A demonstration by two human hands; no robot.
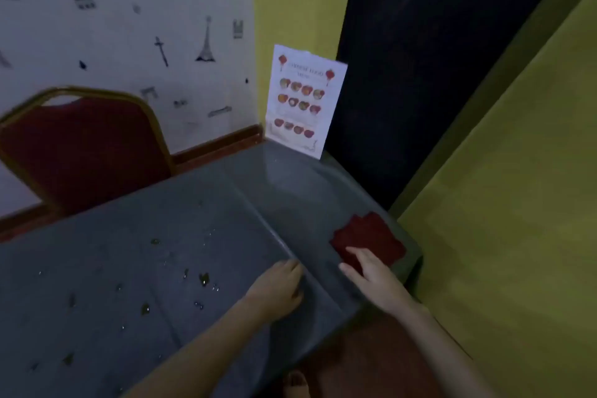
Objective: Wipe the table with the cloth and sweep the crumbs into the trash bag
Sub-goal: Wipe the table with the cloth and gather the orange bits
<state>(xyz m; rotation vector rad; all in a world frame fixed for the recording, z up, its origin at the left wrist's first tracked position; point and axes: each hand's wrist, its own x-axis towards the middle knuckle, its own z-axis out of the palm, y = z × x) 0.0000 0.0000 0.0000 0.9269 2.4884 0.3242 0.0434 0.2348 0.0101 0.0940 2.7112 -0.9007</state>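
A folded dark red cloth (371, 239) lies near the right edge of the grey glass-topped table (135, 229). My right hand (368, 271) reaches over the table with fingers spread, its fingertips touching the cloth's near edge. To the left of it, my left hand (277, 284) rests on the tabletop with its fingers curled loosely and nothing in it. Several crumbs and wet spots (203, 279) are scattered over the left half of the table. No trash bag is in view.
A paper menu (303, 100) stands at the table's far corner against the yellow wall. A red chair with a gold frame (80, 145) sits behind the table's far left side. Brown floor (371, 362) and a bare foot (295, 383) show below the table's near edge.
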